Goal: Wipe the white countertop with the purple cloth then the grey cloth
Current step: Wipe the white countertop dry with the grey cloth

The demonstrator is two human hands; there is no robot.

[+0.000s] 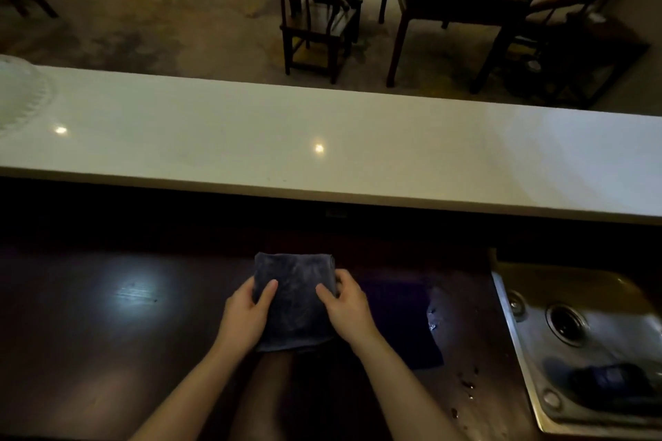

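A folded grey cloth (pixel 295 301) lies on the dark lower counter (pixel 125 333) in front of me. My left hand (pixel 247 311) grips its left edge and my right hand (pixel 347 308) grips its right edge. The purple cloth (pixel 397 322) lies flat on the dark counter just right of my right hand, partly hidden by the wrist. The long white countertop (pixel 322 147) runs across the view above and beyond the cloths, with two light reflections on it.
A steel sink (pixel 587 340) with a drain sits at the lower right, something dark lying in it. Water drops (pixel 465 387) dot the dark counter beside it. A white ribbed object (pixel 18 97) rests on the countertop's far left. Wooden chairs (pixel 318 11) and a table stand beyond.
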